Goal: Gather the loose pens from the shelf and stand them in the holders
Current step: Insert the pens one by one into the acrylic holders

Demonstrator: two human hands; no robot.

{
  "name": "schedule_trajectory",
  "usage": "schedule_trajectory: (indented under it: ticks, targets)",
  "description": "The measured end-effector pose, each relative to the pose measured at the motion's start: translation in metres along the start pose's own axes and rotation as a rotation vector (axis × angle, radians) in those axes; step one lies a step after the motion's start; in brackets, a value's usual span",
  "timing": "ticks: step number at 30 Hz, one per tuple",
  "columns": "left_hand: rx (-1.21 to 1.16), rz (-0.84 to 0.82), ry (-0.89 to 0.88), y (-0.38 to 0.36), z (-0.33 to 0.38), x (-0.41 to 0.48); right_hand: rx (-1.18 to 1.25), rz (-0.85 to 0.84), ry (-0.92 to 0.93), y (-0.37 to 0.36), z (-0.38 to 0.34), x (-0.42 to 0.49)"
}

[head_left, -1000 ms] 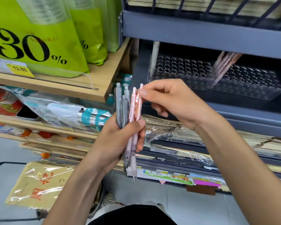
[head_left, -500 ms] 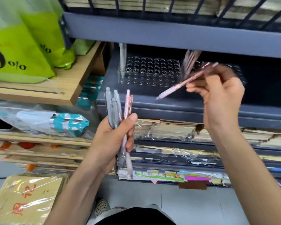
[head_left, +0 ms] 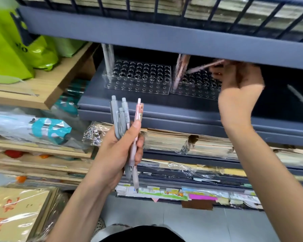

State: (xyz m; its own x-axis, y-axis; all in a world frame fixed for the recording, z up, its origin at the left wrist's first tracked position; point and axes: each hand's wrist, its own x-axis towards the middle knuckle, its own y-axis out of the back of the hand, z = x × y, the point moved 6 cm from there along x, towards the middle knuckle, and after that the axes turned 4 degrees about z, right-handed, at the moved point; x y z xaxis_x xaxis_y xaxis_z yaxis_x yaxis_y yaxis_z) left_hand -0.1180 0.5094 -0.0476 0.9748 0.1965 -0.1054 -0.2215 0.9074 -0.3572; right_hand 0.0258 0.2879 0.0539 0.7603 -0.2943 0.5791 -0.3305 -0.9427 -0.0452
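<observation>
The left hand [head_left: 119, 151] is closed around a bundle of pens [head_left: 123, 117], with the thumb pressed across the front of them. The bundle stands nearly upright, several grey pens on the left and pink ones on the right. Their push-button ends rise above the fingers and their tips stick out below the palm. This hand is in front of the lip of the dark shelf [head_left: 164, 105], lower than the holders and apart from them.

The right hand [head_left: 238, 88] is raised to the shelf opening, fingers curled, pinching one end of a single pink pen [head_left: 205, 66]. That pen lies almost level and points left from the fingers. It is above the right holder [head_left: 196, 84] and not in any hole, with its free end near the pink pens [head_left: 180, 69] that lean in that holder's left corner. The hand and pen are blurred, so the exact finger placement cannot be told.

The left holder [head_left: 138, 75] is a clear block with rows of round holes, just beside the right holder on the same shelf. A few grey pens [head_left: 108, 62] stand in its far left corner.

Plastic-wrapped paper stacks [head_left: 191, 140] fill the shelf below. To the left, green bags [head_left: 7, 55] sit on a wooden shelf [head_left: 47, 88].
</observation>
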Motion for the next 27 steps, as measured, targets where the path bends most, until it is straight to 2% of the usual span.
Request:
schedule_trajectory:
  ticks: [3, 5, 9, 12, 15, 19, 21, 25, 27]
  targets:
    - [-0.007, 0.023, -0.009, -0.004, -0.002, -0.005, -0.251, -0.070, -0.013, -0.011, 0.008, 0.018]
    - [-0.004, 0.055, -0.013, -0.005, -0.003, -0.009, -0.281, -0.151, -0.047, -0.026, 0.014, 0.032]
    - [0.007, 0.117, -0.028, -0.006, -0.002, -0.015, -0.576, -0.439, -0.023, -0.057, 0.026, 0.048]
    - [-0.006, 0.148, -0.027, -0.003, 0.001, -0.016, -0.700, -0.514, -0.004, -0.066, 0.034, 0.051]
    - [-0.009, 0.172, -0.016, 0.003, 0.001, -0.019, -0.699, -0.470, 0.048, -0.071, 0.030, 0.048]
    - [0.010, 0.202, -0.017, 0.013, 0.002, -0.022, -0.792, -0.450, 0.225, -0.073, 0.018, 0.040]
    - [0.014, 0.199, -0.012, 0.015, 0.002, -0.023, -0.782, -0.378, 0.248, -0.073, 0.013, 0.039]
    - [0.059, 0.146, 0.001, 0.016, 0.005, -0.023, -0.731, -0.230, 0.176, -0.061, 0.000, 0.029]
    - [0.062, 0.130, 0.014, 0.016, 0.006, -0.021, -0.557, -0.227, 0.125, -0.054, -0.009, 0.011]
